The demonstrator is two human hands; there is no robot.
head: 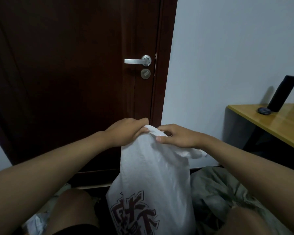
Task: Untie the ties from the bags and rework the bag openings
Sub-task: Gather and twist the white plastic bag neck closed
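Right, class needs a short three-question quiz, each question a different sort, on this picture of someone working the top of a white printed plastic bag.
1. True or false: both hands hold the gathered top of the white plastic bag with dark red print.
2. What stands behind the bag? A) dark brown wooden door B) window C) fridge
3. Fill in: the tall black object stands on the yellow wooden ____.

Key: 1 true: left hand and right hand pinch it. 2 A. 3 table.
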